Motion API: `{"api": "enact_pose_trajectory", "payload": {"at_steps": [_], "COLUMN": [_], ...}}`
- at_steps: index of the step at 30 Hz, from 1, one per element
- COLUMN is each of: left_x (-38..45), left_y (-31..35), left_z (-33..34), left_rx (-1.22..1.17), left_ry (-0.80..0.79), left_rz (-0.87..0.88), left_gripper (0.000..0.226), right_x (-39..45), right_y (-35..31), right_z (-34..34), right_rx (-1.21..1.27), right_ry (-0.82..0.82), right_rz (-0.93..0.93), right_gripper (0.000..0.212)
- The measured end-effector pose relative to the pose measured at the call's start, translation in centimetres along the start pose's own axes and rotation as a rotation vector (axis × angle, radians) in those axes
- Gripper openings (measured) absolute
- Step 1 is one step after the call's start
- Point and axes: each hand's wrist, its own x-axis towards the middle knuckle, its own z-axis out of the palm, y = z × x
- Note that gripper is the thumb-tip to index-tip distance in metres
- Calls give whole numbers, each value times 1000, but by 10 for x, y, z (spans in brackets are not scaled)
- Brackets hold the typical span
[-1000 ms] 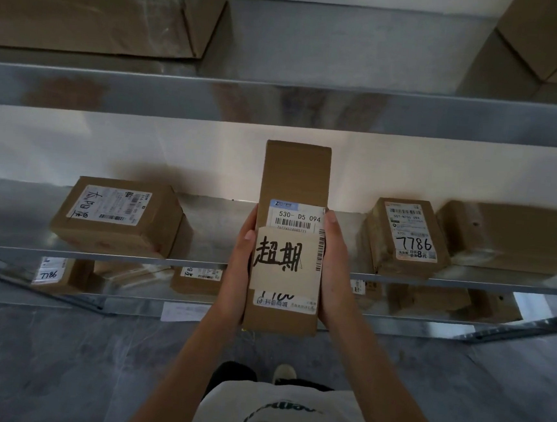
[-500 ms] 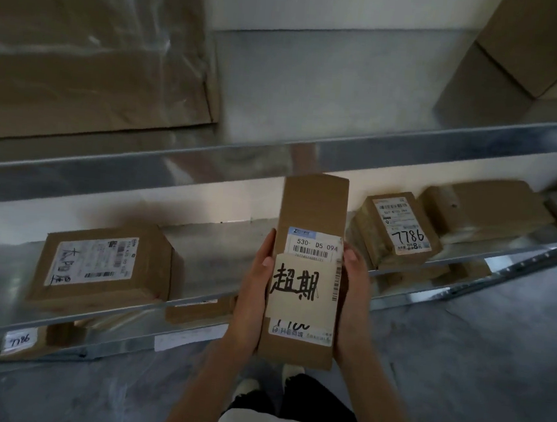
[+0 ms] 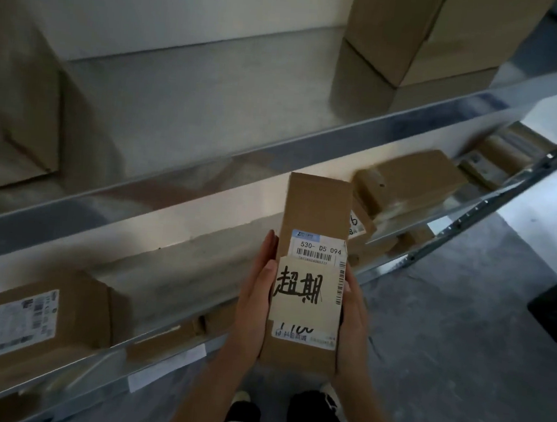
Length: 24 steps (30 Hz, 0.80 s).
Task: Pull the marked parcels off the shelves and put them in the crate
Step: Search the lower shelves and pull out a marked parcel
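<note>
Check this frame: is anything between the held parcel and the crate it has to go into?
Cannot be judged: no crate is clearly in view. The marked parcel is clear of the shelf, held between the left hand and right hand over open floor, nothing touching it.

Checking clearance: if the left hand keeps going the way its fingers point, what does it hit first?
Probably the front lip of the upper metal shelf, above the left hand holding the marked parcel. Depth is unclear; it may pass short.
</note>
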Motion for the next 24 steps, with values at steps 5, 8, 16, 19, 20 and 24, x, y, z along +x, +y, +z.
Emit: {"api": "enact_pose_trajectory", "payload": {"at_steps": [5, 8, 16, 19, 20, 24], "left_x": [3, 8, 17, 25, 29, 52], "left_y": [-21, -41, -88, -107, -112, -133], "left_z": [71, 119, 243, 281, 294, 348], "left_rx": [206, 216, 242, 281, 294, 311], "left_ry": [-36, -92, -310, -391, -422, -548], "left_rz": [116, 56, -71, -69, -60, -64], "left_gripper": [37, 45, 49, 41, 38, 36], "right_x": [26, 39, 63, 74, 79, 102], "right_y": [-20, -36, -65, -73, -75, -90], "right_z": [-62, -112, -233, -269, -280, -324], "right_rx": [-22, 18, -19, -8, -13, 31], "right_ry": [140, 208, 352, 408, 427, 541], "right_rz": [-46, -55, -75, -86, -91, -84], "right_gripper": [34, 31, 34, 34, 35, 33]}}
